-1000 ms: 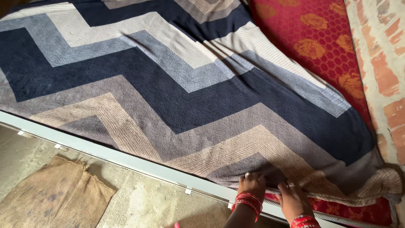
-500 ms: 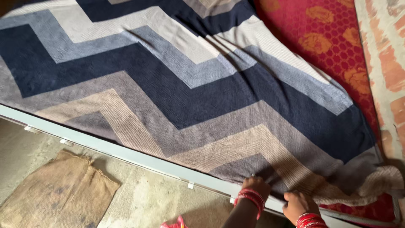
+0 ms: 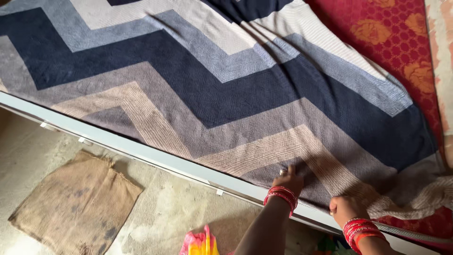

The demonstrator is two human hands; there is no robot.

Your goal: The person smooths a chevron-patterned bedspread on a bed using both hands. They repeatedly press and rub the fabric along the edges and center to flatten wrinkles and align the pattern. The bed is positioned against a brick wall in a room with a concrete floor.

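A zigzag-patterned bedsheet [image 3: 212,89] in navy, grey, beige and cream lies spread over a red floral mattress [image 3: 391,33]. My left hand [image 3: 289,181], with a ring and red bangles at the wrist, presses flat on the sheet at the near edge of the bed. My right hand [image 3: 348,208], also wearing red bangles, is closed on the sheet's edge just to the right, where the cloth bunches toward the corner [image 3: 424,196].
A white bed frame rail [image 3: 141,152] runs along the near side. A brown jute sack [image 3: 75,205] lies on the concrete floor below. Pink and yellow cloth [image 3: 200,241] shows at the bottom. A brick wall [image 3: 443,56] borders the right.
The view has shifted up and right. My right hand moved right along the sheet's edge and my left hand now lies flatter on the cloth.
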